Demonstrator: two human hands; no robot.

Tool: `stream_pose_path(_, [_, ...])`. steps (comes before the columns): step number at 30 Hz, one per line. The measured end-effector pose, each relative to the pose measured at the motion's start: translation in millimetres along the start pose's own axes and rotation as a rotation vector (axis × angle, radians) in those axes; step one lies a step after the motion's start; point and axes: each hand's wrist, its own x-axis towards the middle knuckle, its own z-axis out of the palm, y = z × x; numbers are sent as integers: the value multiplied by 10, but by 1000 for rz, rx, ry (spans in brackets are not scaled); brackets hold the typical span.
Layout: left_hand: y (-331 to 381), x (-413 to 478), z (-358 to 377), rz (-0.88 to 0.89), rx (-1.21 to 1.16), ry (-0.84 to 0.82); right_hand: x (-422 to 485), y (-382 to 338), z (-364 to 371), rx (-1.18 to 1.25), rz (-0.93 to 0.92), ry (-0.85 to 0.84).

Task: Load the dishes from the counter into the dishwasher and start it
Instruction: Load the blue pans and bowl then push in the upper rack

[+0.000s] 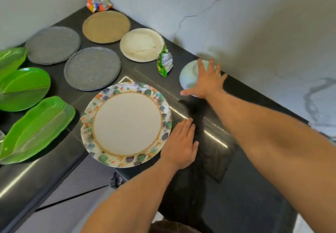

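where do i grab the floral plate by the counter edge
By its near rim: the floral plate lies flat, but that rim juts past the counter edge. Come from the front with the left hand, fingers under the overhang, thumb on top.

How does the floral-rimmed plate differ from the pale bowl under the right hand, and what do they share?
The floral-rimmed plate is larger and patterned; the pale bowl is plain. The plate lies face up; the bowl seems upside down. The left hand lies beside the plate; the right hand rests on the bowl. Both are round, on the dark counter.
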Motion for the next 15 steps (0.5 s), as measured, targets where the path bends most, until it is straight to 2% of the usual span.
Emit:
stream_pose_path(5, [-1, -13, -31, -8, 0, -9, 357, -44, -50, 4, 58, -145])
stream_pose_path(15, [-5, -19, -17, -14, -3, -50, 440, 49, -3, -28, 78, -48])
